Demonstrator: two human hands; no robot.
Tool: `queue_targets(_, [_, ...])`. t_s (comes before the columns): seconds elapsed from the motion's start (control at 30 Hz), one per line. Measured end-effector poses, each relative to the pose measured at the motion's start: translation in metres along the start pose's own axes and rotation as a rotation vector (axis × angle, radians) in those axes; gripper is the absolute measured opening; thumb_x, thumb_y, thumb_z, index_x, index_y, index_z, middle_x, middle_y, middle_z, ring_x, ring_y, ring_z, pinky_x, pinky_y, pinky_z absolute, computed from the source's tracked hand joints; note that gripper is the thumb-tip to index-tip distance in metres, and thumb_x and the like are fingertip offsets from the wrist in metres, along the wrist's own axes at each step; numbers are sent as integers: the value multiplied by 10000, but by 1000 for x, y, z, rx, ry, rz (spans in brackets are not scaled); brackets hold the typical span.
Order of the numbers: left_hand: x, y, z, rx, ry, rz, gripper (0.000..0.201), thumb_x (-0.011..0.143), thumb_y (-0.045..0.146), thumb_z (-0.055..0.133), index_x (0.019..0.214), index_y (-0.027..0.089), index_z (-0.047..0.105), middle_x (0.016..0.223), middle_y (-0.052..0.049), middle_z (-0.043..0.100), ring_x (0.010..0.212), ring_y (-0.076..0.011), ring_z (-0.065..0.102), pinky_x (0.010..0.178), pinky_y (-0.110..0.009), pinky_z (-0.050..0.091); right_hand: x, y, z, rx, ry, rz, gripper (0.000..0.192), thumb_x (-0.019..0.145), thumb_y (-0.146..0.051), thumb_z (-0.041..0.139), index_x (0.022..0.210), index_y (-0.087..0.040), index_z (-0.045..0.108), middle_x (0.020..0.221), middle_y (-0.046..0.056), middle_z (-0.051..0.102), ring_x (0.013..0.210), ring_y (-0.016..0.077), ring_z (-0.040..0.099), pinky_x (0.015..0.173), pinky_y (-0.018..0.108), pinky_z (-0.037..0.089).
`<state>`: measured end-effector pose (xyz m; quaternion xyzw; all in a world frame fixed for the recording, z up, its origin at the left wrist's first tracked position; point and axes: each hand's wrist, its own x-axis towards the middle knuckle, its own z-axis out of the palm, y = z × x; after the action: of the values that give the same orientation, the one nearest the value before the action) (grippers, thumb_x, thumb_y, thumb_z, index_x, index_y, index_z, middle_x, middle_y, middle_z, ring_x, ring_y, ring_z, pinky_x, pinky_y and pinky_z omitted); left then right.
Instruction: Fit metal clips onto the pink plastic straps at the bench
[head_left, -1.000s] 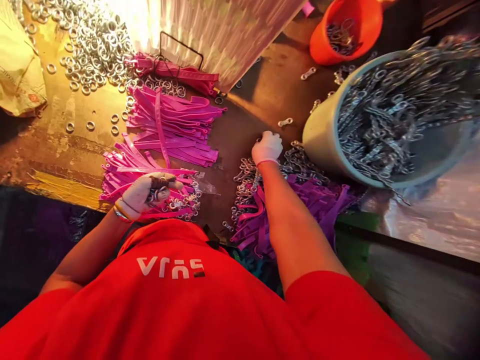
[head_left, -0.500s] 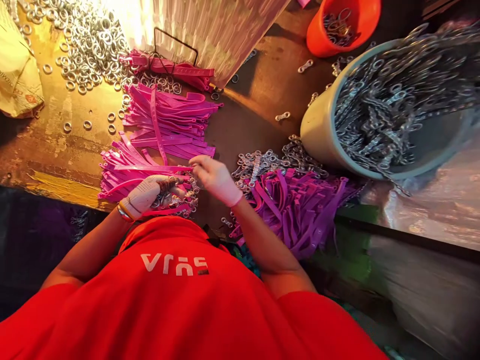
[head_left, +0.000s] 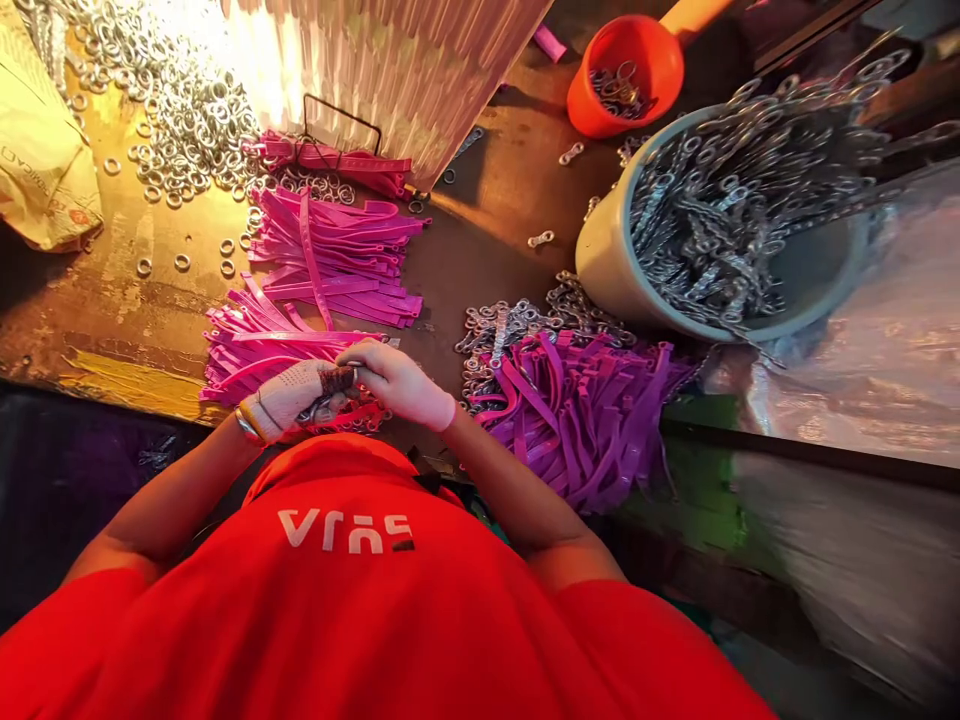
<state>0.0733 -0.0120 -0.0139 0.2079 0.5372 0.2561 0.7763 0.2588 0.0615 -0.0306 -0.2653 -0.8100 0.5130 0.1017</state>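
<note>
Your left hand [head_left: 289, 398], gloved, is clenched around a small bunch of metal clips [head_left: 324, 408]. Your right hand [head_left: 397, 378] meets it from the right, fingertips pinched at the same spot just above the left thumb. What the right fingers grip is hidden, probably one clip or a strap end; I cannot tell which.

Key relation: the work sits between the two hands, touching both, directly over the near edge of the pink strap pile [head_left: 255, 345]. Those straps run with their long axis left to right, so a strap end lies just beyond your left knuckles. The left hand is the nearer one to that pile.

Counts, outward:
- pink strap stacks: two on the table, the near pile and the farther stack [head_left: 337, 255], plus one bundle [head_left: 330, 160] behind them.
- purple straps [head_left: 585, 410]: one heap, right of your right forearm, near.
- loose clips [head_left: 517, 325]: one spread above the purple heap, too many to count.
- grey tub [head_left: 600, 265]: one, full of clips.
- orange scoop [head_left: 637, 60]: one, a few metal pieces inside.
- silver rings [head_left: 187, 110]: one large scatter, far left, well apart from both hands.
- yellow bag [head_left: 41, 170]: one, at the left edge.
</note>
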Motion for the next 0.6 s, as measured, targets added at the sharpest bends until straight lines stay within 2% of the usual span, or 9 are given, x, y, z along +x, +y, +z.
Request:
queue_targets(0.13, [-2,-9,0,45,133,179,388,825,496,758,703,159,607,544,-8,544,451,-88,436,424,-234,292,-6,-7,6,-218,28,150,301,999,-225,418,981,-179,714,982,70,737,925,188,628,870,287,444])
queue_targets(0.23, [-3,-11,3,158,105,228,358,826,478,769,757,157,626,547,6,546,448,-86,432,424,-227,284,-7,-16,7,-378,-19,218,294,973,-231,451,847,-185,712,878,60,737,824,182,617,768,277,398])
queue_targets(0.3, [-2,-12,6,168,96,232,356,834,467,759,740,164,597,547,15,528,449,-85,429,421,-224,284,-8,-24,13,-467,-10,262,294,967,-239,461,826,-183,713,857,70,743,793,185,619,728,282,375])
queue_targets(0.37, [0,-14,9,73,113,231,357,841,456,737,723,173,554,573,17,517,473,-83,433,444,-218,319,-11,-30,24,-526,48,312,298,985,-279,461,893,-169,723,907,100,756,812,201,639,719,289,370])
queue_targets(0.43, [3,-13,8,-6,114,223,348,851,453,707,719,177,541,591,17,505,493,-84,427,476,-221,350,-16,-33,36,-504,108,393,325,1019,-348,450,1001,-161,716,942,109,763,831,213,659,710,287,377])
queue_targets(0.5, [11,-4,0,31,77,200,317,860,434,690,724,172,576,589,6,506,501,-94,417,490,-233,347,-20,-28,45,-395,141,484,362,1058,-405,409,1047,-185,696,899,72,761,804,201,665,694,274,387])
queue_targets(0.6, [34,25,-23,358,90,235,194,834,288,724,714,156,648,612,-21,538,552,-122,436,516,-244,311,-15,-7,42,-261,254,520,420,1097,-413,314,1051,-213,680,902,43,750,828,183,666,745,257,420])
